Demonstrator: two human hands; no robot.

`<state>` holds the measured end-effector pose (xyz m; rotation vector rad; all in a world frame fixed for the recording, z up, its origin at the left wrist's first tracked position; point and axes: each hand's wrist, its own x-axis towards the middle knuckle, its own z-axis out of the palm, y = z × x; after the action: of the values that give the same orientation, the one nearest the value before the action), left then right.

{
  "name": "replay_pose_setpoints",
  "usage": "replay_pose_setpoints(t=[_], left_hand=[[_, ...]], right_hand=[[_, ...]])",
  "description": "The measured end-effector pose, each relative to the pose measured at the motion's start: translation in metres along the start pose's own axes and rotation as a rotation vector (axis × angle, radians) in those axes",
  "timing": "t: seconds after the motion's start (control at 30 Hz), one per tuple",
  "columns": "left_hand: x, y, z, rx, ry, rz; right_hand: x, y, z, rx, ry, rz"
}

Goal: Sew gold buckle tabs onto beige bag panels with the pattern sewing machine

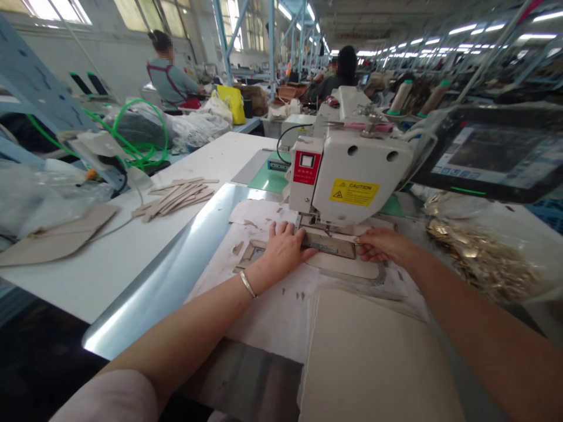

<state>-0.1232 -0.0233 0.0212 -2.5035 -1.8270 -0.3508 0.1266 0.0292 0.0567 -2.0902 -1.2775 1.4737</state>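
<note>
My left hand (285, 249) lies with fingers spread on the left end of a beige panel (352, 263) under the head of a sewing machine (347, 170). A long slot in the panel shows a brown strip with a narrow metallic piece (324, 247) along it. At the slot's right end my right hand (379, 244) is closed in a pinch; a small metallic tip shows at the fingers, too small to name. Left of my left hand lies a beige frame-shaped piece (243, 258) on white paper (272, 316). My left wrist wears a bracelet.
Stacked beige panels (373, 357) lie in front of the machine. Cut strips (178, 196) and a beige sheet (61, 234) are on the white table at left. A bag of gold-coloured metal pieces (488, 258) and a screen (497, 155) stand right. Two people sit farther back.
</note>
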Motion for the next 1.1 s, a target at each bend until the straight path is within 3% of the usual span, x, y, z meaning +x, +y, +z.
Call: replay_pose_setpoints(t=[0.5,0.7,0.87,1.0,1.1], left_hand=[[-0.005,0.033,0.002,-0.084,-0.078,0.213],[-0.004,0.041,0.01,-0.08,-0.065,0.179],[-0.011,0.047,-0.01,-0.063,-0.081,0.161],[-0.025,0.077,-0.029,-0.197,-0.11,0.352],[-0.036,0.103,-0.03,-0.256,-0.137,0.543]], right_hand=[[0.001,0.043,-0.058,-0.009,0.033,0.016],[-0.003,0.044,-0.061,-0.018,0.049,0.012],[0.002,0.045,-0.06,0.017,0.044,-0.004],[0.001,0.048,-0.061,0.034,0.038,-0.008],[-0.007,0.051,-0.059,0.026,0.019,-0.023]])
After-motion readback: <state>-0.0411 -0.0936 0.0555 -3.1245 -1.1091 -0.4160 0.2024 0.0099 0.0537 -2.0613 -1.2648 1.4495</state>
